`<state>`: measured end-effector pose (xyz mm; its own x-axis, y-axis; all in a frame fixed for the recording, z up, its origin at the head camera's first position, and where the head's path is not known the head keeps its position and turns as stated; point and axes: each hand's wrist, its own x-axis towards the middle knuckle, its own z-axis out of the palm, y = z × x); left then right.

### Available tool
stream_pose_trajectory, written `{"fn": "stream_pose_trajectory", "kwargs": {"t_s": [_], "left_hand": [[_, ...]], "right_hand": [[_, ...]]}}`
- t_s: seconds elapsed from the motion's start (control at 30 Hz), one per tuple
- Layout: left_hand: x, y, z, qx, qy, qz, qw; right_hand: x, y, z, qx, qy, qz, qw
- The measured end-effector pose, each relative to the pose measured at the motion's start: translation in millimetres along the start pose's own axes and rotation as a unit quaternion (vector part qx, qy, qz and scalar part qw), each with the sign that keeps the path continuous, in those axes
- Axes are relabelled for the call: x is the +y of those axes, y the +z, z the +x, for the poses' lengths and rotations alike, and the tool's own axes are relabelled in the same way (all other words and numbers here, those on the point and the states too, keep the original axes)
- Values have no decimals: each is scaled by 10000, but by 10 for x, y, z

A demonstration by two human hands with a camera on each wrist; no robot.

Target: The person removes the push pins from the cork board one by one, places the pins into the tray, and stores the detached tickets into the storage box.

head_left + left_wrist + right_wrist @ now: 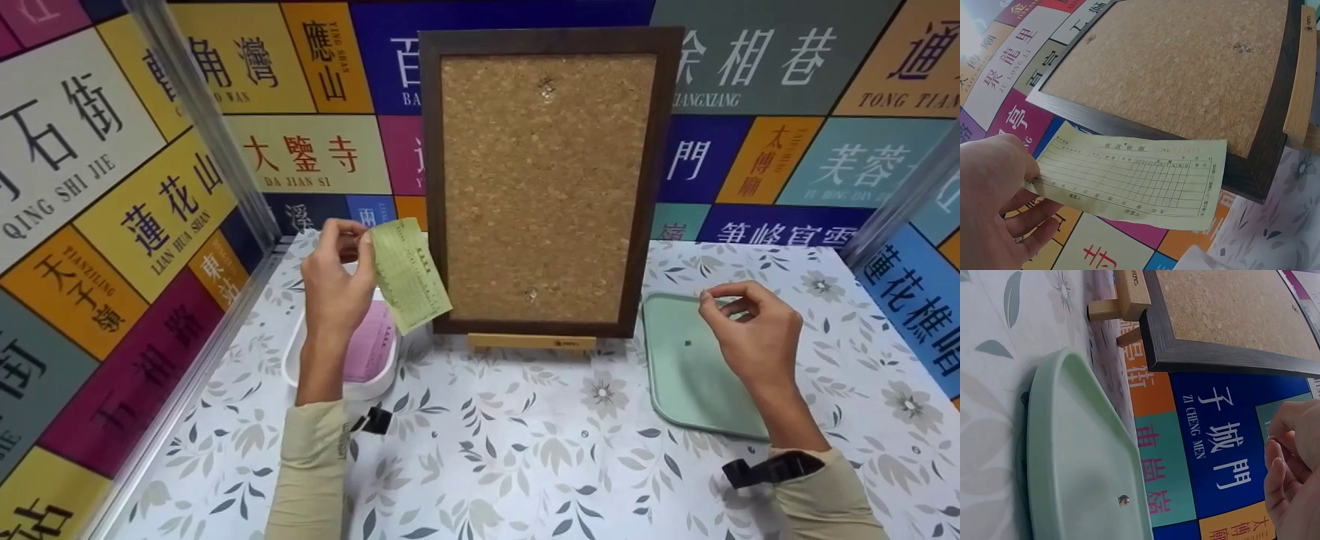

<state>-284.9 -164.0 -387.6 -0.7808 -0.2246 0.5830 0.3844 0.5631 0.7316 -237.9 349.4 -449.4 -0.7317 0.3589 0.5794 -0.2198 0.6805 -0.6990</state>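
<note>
My left hand (pixel 337 274) pinches one end of a yellow-green printed receipt slip (pixel 409 277), held at the left edge of a framed cork board (pixel 547 187). In the left wrist view the slip (pixel 1134 180) shows a ruled form with a number at its top. Above a pale green tray (pixel 667 397) hovers my right hand (pixel 754 330), thumb and forefinger tips together. A tiny thing appears pinched there, too small to make out its kind. One small metallic piece (pixel 1123 500), perhaps a tack, lies in the tray.
Under my left hand stands a white bin (pixel 375 386) with pink slips (pixel 367 349) in it. The board leans on a small wooden stand (pixel 532 342). Clusters of shiny bits (pixel 547 90) sit near its top and bottom. A leaf-patterned cloth (pixel 510 450) covers the table; sign-printed walls surround it.
</note>
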Motion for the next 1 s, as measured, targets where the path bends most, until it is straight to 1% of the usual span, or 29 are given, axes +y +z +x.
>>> {"fn": "stream_pose_trajectory", "kwargs": {"t_s": [0.17,0.3,0.57,0.77,1.0], "left_hand": [[-16,-30,2,57,13,54,10000],[-34,-49,7,97,111,57,9999],[-67,-66,24,151,244,34,9996],[-94,-73,29,109,346,168,9992],[-133,-80,42,128,384,350,9986]], "right_hand": [[33,-22,4,-196,43,-26,9998],[39,-30,1,-349,119,-95,9993],[59,-15,2,-403,129,-64,9991],[83,0,-4,-517,298,-105,9982],[106,9,-11,-612,375,-145,9973]]}}
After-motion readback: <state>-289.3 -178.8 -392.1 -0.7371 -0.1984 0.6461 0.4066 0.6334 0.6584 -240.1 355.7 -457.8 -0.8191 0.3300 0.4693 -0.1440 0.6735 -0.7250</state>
